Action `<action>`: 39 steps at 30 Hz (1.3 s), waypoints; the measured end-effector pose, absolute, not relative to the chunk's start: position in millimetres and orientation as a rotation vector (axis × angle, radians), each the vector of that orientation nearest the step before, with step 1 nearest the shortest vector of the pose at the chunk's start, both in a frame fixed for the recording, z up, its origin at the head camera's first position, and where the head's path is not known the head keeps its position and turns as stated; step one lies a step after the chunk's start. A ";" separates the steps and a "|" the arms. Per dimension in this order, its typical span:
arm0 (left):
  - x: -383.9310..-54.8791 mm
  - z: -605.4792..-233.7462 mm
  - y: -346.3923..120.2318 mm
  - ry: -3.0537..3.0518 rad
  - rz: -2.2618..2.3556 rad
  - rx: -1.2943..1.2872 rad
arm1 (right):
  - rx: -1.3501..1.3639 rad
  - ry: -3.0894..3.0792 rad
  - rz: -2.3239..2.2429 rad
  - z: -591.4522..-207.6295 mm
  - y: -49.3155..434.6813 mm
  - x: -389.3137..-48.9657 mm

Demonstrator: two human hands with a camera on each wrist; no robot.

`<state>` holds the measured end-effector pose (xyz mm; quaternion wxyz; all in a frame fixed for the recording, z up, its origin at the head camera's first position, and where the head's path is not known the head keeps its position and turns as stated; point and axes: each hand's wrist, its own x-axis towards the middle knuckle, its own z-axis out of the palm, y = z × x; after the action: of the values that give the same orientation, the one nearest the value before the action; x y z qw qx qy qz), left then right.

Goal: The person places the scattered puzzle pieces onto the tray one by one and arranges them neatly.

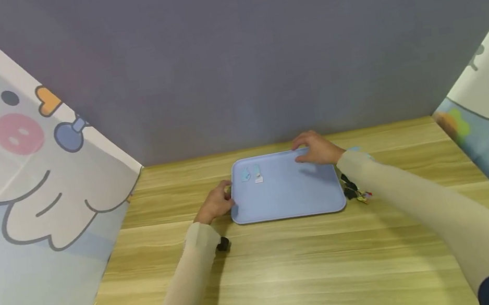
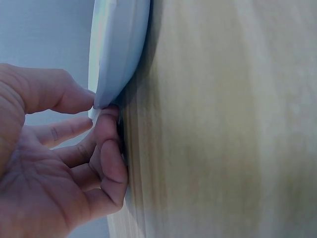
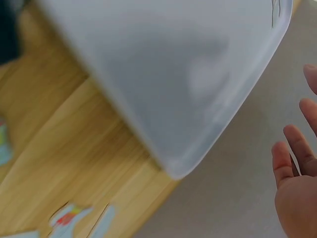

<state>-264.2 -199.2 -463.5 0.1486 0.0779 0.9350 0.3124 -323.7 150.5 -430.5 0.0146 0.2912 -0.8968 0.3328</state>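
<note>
A light blue rectangular tray [image 1: 288,193] lies on the wooden table. My left hand [image 1: 217,202] is at its left edge; in the left wrist view the thumb [image 2: 62,94] bears on the rim and curled fingertips reach beneath it, pinching the tray [image 2: 126,44]. Over the tray's far right part hovers my right hand [image 1: 315,148], its fingers spread and loosely bent with nothing between them. Two small flat pieces sit in the tray's upper left: a light blue one [image 1: 245,174] and a blue-and-white one [image 1: 258,174].
Several small dark and coloured pieces [image 1: 354,191] lie right of the tray, partly under the right forearm. Flat cutouts [image 3: 69,218] show on the table in the right wrist view. A grey wall [image 1: 232,70] rises behind, with cartoon-printed panels [image 1: 68,210] at both sides.
</note>
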 end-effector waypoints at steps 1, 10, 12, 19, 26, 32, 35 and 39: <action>-263.5 -463.1 -199.6 2.685 0.903 0.216 | 0.907 -2.791 1.028 -431.2 154.7 -323.3; -262.5 -461.4 -201.7 2.679 0.914 0.209 | 0.815 -2.827 1.061 -434.9 193.4 -314.9; -262.6 -461.5 -201.9 2.678 0.910 0.208 | 0.801 -2.837 1.082 -436.4 201.6 -313.1; -263.9 -464.2 -200.5 2.690 0.900 0.201 | 0.778 -2.846 1.071 -438.6 230.7 -305.0; -265.4 -465.1 -198.7 2.696 0.886 0.202 | 0.730 -2.896 1.050 -439.4 260.0 -291.7; -264.7 -463.2 -197.9 2.685 0.902 0.198 | 0.656 -2.904 1.001 -449.8 280.1 -287.3; -265.2 -463.2 -198.0 2.678 0.913 0.206 | 0.587 -2.924 1.000 -453.8 286.1 -285.7; -265.6 -464.2 -198.3 2.680 0.910 0.223 | 0.498 -2.960 1.012 -455.8 288.8 -283.3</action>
<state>-265.6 -198.3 -464.2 0.1507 0.0776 0.9332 0.3170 -283.3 288.8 -455.8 -0.0130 0.1573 -0.9344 0.3193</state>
